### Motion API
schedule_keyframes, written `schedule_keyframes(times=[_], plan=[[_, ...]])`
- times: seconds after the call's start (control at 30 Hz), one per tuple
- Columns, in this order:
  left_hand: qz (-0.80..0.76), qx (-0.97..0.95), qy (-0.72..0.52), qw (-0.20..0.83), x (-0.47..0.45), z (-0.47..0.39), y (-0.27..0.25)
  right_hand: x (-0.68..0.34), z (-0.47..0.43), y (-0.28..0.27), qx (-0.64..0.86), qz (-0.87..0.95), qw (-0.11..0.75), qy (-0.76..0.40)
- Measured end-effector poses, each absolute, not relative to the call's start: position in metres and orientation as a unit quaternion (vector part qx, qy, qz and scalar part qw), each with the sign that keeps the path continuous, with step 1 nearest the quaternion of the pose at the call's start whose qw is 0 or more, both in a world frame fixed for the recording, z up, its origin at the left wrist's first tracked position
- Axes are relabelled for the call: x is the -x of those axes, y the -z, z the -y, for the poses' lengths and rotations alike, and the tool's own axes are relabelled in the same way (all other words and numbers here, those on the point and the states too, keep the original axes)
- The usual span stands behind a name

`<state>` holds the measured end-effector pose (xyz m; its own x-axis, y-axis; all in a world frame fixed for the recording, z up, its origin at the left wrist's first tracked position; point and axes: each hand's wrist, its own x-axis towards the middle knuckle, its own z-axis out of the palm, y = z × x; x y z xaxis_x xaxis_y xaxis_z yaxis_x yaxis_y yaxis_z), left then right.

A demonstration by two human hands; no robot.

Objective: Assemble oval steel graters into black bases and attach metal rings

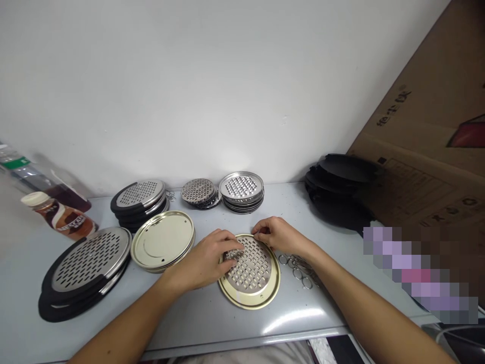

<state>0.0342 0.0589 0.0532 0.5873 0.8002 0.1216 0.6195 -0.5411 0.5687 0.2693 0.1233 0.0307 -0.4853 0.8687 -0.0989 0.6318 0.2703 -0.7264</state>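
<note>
- The step in hand looks like setting 1 grater disc (250,270) in place on 1 gold plate (253,302), which lies on the table (197,316) in front of the person.
- The disc lies off-centre, nearer the plate's far rim, with a wider gold band bare on the near side.
- As a judgement, the next move calls for a light, even touch: lining up the disc while the plate is kept from sliding.
- Left hand (210,259): half spread, thumb and fingers curved apart over the disc's left part. A darker bit of metal shows by the fingertips; I cannot tell whether it is a separate piece.
- Right hand (279,235): fingers bent, thumb and forefinger close together at the plate's far right rim. Whether they pinch the rim or only rest on it, I cannot tell.
- Beside the plate, under the right forearm, lie wire rings (297,273); to the left stands 1 stack of gold plates (163,238).
</note>
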Motion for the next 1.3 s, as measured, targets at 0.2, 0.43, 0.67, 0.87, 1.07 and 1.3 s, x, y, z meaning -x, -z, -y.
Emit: schedule_keyframes(times=[0.2, 0.43, 0.67, 0.87, 1.07, 1.3], plan=[[-0.468, -0.838, -0.222, 0.173, -0.037, -0.062, -0.046, -0.269, -0.123, -0.031, 0.471, 0.794, 0.171, -0.345], [-0.526, -0.817, -0.221, 0.078, -0.045, -0.068, -0.031, -0.270, -0.124, -0.030, 0.467, 0.794, 0.173, -0.347], [-0.519, -0.840, -0.159, -0.005, -0.048, -0.067, -0.034, -0.270, -0.124, -0.028, 0.470, 0.792, 0.173, -0.349], [-0.498, -0.858, -0.104, -0.073, -0.050, -0.065, -0.037, -0.270, -0.124, -0.029, 0.466, 0.795, 0.176, -0.347], [-0.490, -0.860, -0.139, -0.016, -0.048, -0.066, -0.032, -0.270, -0.124, -0.030, 0.465, 0.793, 0.176, -0.353], [-0.485, -0.859, -0.165, 0.018, -0.045, -0.065, -0.027, -0.271, -0.124, -0.030, 0.460, 0.792, 0.176, -0.360]])
